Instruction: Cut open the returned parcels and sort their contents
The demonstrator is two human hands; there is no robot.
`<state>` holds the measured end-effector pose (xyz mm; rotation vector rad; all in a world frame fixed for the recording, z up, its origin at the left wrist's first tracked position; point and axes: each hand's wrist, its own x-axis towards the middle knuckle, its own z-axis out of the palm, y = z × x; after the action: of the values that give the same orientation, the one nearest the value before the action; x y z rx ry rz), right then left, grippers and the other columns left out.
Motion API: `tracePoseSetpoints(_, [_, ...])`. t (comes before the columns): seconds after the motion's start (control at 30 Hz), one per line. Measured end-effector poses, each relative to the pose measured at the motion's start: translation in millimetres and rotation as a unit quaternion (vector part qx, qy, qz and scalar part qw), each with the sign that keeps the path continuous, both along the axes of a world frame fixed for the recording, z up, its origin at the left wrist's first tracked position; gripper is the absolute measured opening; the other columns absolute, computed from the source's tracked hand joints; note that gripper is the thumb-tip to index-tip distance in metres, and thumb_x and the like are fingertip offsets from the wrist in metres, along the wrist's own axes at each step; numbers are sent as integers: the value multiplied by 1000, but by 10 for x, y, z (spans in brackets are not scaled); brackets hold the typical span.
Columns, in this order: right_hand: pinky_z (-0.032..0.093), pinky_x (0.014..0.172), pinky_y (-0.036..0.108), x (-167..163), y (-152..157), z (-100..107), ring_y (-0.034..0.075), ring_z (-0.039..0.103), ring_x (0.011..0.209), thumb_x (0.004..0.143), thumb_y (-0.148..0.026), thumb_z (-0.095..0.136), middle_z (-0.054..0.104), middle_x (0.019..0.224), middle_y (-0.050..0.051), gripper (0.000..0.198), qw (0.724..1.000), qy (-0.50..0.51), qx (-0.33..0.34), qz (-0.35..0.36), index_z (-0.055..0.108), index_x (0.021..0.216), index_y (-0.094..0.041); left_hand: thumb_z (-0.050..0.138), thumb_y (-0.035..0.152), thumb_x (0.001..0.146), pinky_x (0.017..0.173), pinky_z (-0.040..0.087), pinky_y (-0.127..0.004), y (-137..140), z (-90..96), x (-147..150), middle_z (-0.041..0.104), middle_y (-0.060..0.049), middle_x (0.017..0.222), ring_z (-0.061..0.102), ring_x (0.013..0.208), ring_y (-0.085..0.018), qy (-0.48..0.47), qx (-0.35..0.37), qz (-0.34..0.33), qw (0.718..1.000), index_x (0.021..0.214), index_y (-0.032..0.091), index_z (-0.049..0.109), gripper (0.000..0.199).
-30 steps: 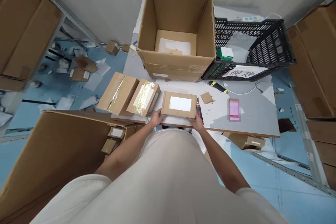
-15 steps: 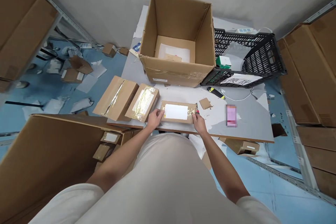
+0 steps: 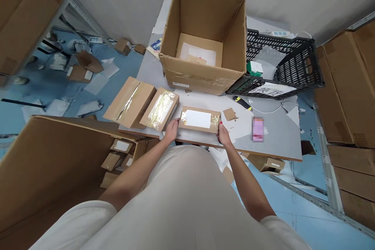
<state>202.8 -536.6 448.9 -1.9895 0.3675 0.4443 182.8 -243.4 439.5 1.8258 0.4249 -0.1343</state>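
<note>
A flat brown cardboard box (image 3: 185, 124) with a white label and clear tape lies before me near the table's front edge. My left hand (image 3: 171, 130) grips its left end, the fingers closed against the side. At the right end my right hand (image 3: 224, 134) holds the same box, its fingers partly hidden. Something red and dark shows beside the right fingers; its kind is unclear. Just left of my left hand is a taped box (image 3: 160, 110) with a label, and beyond it a larger taped box (image 3: 129, 101).
A big open carton (image 3: 202, 72) stands at the back, holding papers. Right of it is a black plastic crate (image 3: 295, 64). A yellow-black cutter (image 3: 241, 102), a cardboard scrap (image 3: 230, 114) and a pink blurred item (image 3: 258, 129) lie on the table (image 3: 275, 140). A large carton (image 3: 58, 172) with small boxes stands lower left.
My fingers have shifted from the box's near top corners down onto its ends, and the box's near edge sits slightly higher in view. The whole view has shifted a little.
</note>
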Motion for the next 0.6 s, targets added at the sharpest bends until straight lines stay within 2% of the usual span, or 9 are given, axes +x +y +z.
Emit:
tracePoseSetpoints(0.13, [51, 87, 38, -116, -72, -123, 22, 61, 107, 83, -42, 47, 58, 127, 13, 52, 999, -48, 9, 23, 50, 129, -19, 56, 23, 75, 107, 39, -40, 76, -236, -137, 55, -13, 133, 53, 123, -25, 19, -73, -5, 997, 129, 14, 53, 55])
tracePoseSetpoints(0.23, [47, 95, 42, -169, -74, -182, 23, 57, 115, 72, -27, 61, 54, 133, 12, 70, 997, -50, 19, 62, 39, 139, -22, 66, 23, 67, 108, 38, -41, 89, -350, -152, 52, -13, 136, 50, 125, -27, 11, -69, -28, 997, 132, 15, 50, 67])
tracePoseSetpoints(0.3, [46, 97, 44, -174, -33, -199, 25, 55, 117, 69, -24, 64, 56, 130, 11, 75, 996, -38, 16, 74, 37, 139, -23, 68, 29, 68, 108, 37, -43, 64, -382, -133, 55, -14, 133, 51, 124, -27, -1, -70, -57, 996, 130, 14, 53, 65])
tracePoseSetpoints(0.47, [48, 93, 40, -123, 98, -160, 24, 59, 109, 75, -27, 57, 59, 123, 13, 61, 997, -31, 42, 50, 41, 134, -18, 63, 46, 75, 101, 44, -42, -20, -305, -80, 66, -13, 117, 59, 112, -26, -1, -77, -64, 995, 119, 11, 60, 57])
tracePoseSetpoints(0.53, [50, 89, 38, -98, 103, -105, 22, 61, 103, 78, -31, 55, 59, 121, 13, 55, 997, -41, 35, 50, 44, 131, -18, 62, 48, 75, 94, 49, -40, -13, -215, -57, 68, -13, 112, 63, 104, -26, 0, -40, -66, 997, 114, 11, 62, 53])
tracePoseSetpoints(0.6, [50, 85, 37, -72, 84, -38, 21, 62, 94, 82, -39, 51, 61, 115, 11, 46, 996, -56, -9, 70, 51, 123, -18, 60, 48, 77, 88, 51, -37, 13, -113, -17, 68, -13, 109, 65, 98, -25, -3, 8, -66, 998, 108, 11, 65, 48])
